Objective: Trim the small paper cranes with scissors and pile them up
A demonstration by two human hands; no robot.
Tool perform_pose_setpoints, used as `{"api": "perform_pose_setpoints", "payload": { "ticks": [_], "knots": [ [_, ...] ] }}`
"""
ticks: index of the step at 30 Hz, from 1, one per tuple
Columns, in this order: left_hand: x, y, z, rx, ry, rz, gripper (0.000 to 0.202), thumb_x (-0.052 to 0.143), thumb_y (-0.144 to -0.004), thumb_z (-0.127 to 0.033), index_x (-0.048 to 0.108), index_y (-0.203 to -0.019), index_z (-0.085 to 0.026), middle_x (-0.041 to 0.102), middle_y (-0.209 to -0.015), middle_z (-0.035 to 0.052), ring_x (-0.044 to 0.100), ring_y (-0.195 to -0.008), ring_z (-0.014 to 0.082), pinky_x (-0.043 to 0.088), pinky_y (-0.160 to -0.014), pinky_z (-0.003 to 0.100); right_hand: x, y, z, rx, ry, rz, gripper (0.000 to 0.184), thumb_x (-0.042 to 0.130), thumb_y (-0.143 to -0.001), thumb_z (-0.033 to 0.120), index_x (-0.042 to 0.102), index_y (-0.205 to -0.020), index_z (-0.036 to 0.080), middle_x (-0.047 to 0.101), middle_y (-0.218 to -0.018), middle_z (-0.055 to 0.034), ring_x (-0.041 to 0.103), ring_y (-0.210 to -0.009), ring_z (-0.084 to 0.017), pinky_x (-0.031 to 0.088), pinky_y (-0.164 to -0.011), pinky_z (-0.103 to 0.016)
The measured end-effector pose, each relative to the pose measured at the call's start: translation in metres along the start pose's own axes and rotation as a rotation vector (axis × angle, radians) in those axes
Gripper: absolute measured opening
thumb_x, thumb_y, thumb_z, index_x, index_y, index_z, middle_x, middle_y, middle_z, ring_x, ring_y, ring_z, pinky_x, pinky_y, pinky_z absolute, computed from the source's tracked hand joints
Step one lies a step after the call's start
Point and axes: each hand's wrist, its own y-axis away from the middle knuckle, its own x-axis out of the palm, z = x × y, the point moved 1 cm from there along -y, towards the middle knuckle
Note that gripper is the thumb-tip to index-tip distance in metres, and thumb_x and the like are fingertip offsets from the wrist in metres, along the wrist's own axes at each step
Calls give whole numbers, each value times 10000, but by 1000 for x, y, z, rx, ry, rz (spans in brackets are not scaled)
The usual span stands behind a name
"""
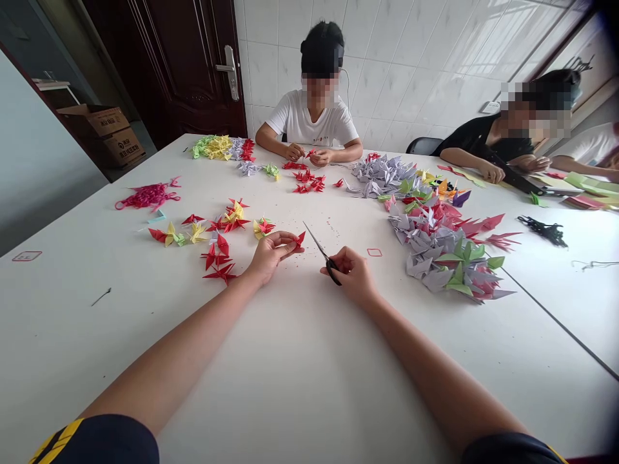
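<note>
Red origami crane (pixel 300 239) sits pinched between the fingertips of your left hand (pixel 271 254), just beside the pointed tips of the black-handled scissors (pixel 322 252) gripped in your right hand (pixel 351 274); one careless move of those narrow, nearly closed blades could nick your fingers or clip a fold. The crane looks small, crisply creased and partly hidden by your fingers, with tiny red snippets (pixel 329 227) dotting the white surface (pixel 271 367) ahead of your hands.

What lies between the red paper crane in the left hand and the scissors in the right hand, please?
In the head view, only tiny red specks dot the white table between the red paper crane and the scissors.
</note>
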Motion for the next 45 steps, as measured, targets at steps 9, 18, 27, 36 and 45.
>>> {"api": "perform_pose_setpoints", "payload": {
  "ticks": [9,18,27,36,45],
  "knots": [
    [-4,-1,2,101,-160,-60,303,817,-673,-325,718,-910,-165,699,-918,51,709,-831,206,509,-956,440,-3,0,9,-73,88,-55,349,799,-669,376,553,-874,236,576,-696,35,471,-625,-133,395,-589,-273],
    [-5,-1,2,96,-191,-106,266,799,-673,-333,744,-882,-178,707,-885,46,705,-846,213,487,-1006,449,-2,-1,5,-29,157,-61,275,745,-679,354,549,-829,232,612,-656,27,496,-599,-143,386,-572,-275],
    [-6,0,0,123,-256,-142,331,773,-713,-333,754,-1009,-187,717,-1029,64,704,-821,204,479,-1007,448,-12,-5,1,-98,406,-45,207,714,-679,317,581,-813,233,637,-707,17,475,-590,-137,363,-561,-267],
    [-9,-2,2,163,-186,-185,300,755,-696,-267,747,-986,-192,707,-1025,50,689,-806,180,496,-968,419,-22,-10,-12,-186,418,82,195,695,-680,310,634,-844,224,641,-751,-6,516,-627,-152,414,-591,-278],
    [-8,-2,3,153,-221,-182,191,721,-721,-272,738,-887,-178,709,-998,61,694,-822,198,481,-979,426,-19,-9,-12,-288,503,57,166,651,-710,236,656,-875,226,667,-828,-26,543,-644,-156,424,-608,-279]
  ]
}}
